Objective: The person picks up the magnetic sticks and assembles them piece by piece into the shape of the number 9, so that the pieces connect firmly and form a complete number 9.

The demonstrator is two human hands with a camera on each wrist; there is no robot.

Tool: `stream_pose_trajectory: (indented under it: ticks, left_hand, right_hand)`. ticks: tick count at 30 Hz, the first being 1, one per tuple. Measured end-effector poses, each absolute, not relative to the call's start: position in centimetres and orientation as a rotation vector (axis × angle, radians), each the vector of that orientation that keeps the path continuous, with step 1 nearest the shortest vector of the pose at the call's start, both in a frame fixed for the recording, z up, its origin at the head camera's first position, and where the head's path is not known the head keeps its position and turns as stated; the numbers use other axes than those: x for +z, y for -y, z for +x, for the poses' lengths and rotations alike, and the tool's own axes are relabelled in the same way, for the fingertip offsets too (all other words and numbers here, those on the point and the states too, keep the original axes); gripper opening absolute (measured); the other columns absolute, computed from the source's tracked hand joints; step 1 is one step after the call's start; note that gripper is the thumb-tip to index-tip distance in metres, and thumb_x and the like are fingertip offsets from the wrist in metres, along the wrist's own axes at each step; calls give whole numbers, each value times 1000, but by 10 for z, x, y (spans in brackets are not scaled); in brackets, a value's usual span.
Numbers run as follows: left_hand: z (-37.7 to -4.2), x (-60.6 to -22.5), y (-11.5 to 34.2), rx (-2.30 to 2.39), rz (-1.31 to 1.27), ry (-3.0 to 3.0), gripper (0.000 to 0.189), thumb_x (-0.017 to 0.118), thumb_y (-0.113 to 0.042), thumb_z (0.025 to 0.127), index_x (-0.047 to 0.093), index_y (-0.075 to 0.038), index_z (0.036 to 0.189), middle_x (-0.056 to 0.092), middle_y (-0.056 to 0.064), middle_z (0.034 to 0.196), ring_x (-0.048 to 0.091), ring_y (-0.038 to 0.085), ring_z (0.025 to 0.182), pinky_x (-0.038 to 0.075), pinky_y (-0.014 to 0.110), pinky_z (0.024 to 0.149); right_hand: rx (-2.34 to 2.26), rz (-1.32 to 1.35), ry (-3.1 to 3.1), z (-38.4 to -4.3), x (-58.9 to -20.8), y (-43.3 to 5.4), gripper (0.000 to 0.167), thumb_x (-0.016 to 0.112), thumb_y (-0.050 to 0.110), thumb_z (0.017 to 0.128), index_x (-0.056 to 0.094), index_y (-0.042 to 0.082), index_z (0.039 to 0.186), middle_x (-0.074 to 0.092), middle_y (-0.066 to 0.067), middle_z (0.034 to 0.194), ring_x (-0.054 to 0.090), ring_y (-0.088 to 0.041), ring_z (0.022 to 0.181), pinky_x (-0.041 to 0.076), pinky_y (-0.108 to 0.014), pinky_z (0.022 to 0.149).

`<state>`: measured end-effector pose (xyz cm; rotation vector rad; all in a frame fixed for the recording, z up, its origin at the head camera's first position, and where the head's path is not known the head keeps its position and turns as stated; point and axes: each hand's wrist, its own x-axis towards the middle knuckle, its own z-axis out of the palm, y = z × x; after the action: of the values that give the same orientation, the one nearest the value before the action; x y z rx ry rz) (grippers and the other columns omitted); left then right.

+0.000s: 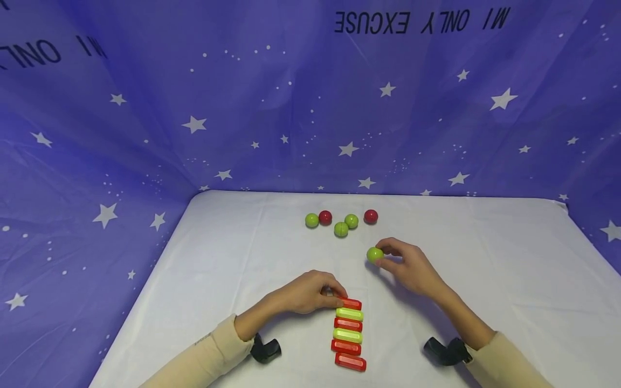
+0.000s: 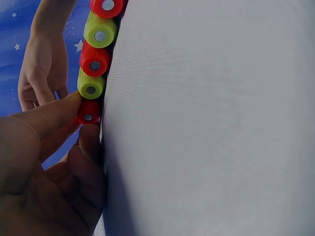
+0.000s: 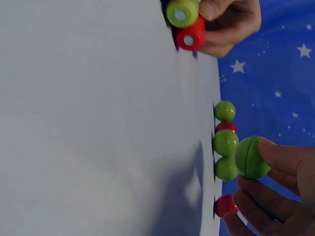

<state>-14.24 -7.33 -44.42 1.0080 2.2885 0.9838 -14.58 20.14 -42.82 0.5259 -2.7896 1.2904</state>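
Observation:
Several red and yellow-green plastic rods with round silvery discs in their ends lie side by side in a column. My left hand (image 1: 309, 291) pinches the left end of the farthest red rod (image 1: 352, 304), which touches a yellow-green rod (image 1: 350, 314). In the left wrist view, thumb and fingers sit on either side of that red rod (image 2: 88, 117). Thumb and fingertips of my right hand (image 1: 413, 270) pinch a green ball (image 1: 374, 255), raised above the cloth. A seam runs round this green ball (image 3: 252, 157) in the right wrist view.
Beyond the hands, green balls (image 1: 341, 229) and red balls (image 1: 371, 216) lie loosely grouped on the white cloth (image 1: 242, 242). The nearest red rod (image 1: 351, 361) sits slightly askew. Black wrist mounts (image 1: 266, 349) hang by both sleeves. A blue star-patterned curtain (image 1: 310, 108) surrounds the table.

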Motion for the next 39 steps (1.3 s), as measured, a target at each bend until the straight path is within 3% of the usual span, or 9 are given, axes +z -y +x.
stream_pose_trajectory:
  ticks: [23, 31, 39]
  left_hand:
    - [-142, -444, 74, 992, 1027, -2284, 17, 70, -24, 94, 76, -17, 108, 62, -16, 90, 53, 2, 79, 46, 21, 74]
    - [-142, -443, 75, 1006, 1034, -2269, 19, 71, -24, 93, 76, -15, 109, 62, -16, 90, 53, 2, 78, 46, 21, 73]
    - [-143, -442, 75, 965, 1038, -2268, 21, 70, -27, 94, 75, -15, 110, 61, -16, 92, 53, 2, 79, 45, 21, 73]
  right_hand:
    - [1163, 532, 2856, -138, -445, -196, 30, 76, 4, 85, 66, 7, 113, 68, -3, 106, 62, -24, 99, 48, -50, 91]
    - [1145, 538, 2856, -138, -445, -197, 41, 75, 4, 86, 63, 2, 124, 68, -10, 108, 63, -28, 100, 48, -52, 90]
    - [1161, 541, 2867, -138, -444, -197, 35, 75, 3, 86, 66, 3, 119, 68, -8, 112, 62, -25, 101, 49, -49, 91]
